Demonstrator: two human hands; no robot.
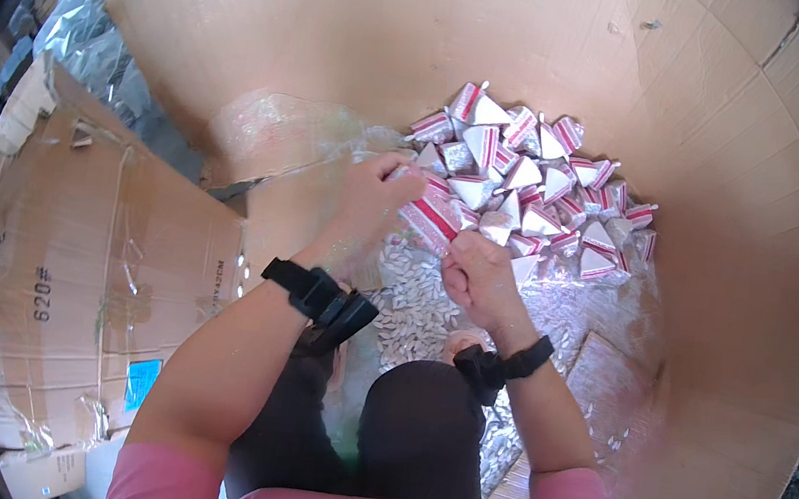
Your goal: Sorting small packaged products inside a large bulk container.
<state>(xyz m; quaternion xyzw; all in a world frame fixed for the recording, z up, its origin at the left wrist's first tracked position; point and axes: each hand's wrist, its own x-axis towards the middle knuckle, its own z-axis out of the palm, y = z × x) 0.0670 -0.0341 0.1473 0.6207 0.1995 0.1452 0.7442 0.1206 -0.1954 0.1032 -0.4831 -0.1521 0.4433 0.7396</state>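
A clear plastic packet with a red stripe (431, 217) is stretched between my two hands. My left hand (383, 190) is closed on its upper left end, thumb on top. My right hand (479, 272) pinches the lower right end, fingers curled. Just beyond lies a heap of small triangular packets (520, 180) in silver-white with red stripes. Below the hands, many loose silvery-grey, elongated pieces (412, 304) are spread over the floor of the enclosure. What the held packet contains, if anything, I cannot make out.
Tall cardboard walls (367, 33) curve around the far and right sides. A lower cardboard flap (75, 257) with a blue label stands at the left. Crumpled clear film (284, 128) lies by the far wall. My knees (423, 414) are in front, between my arms.
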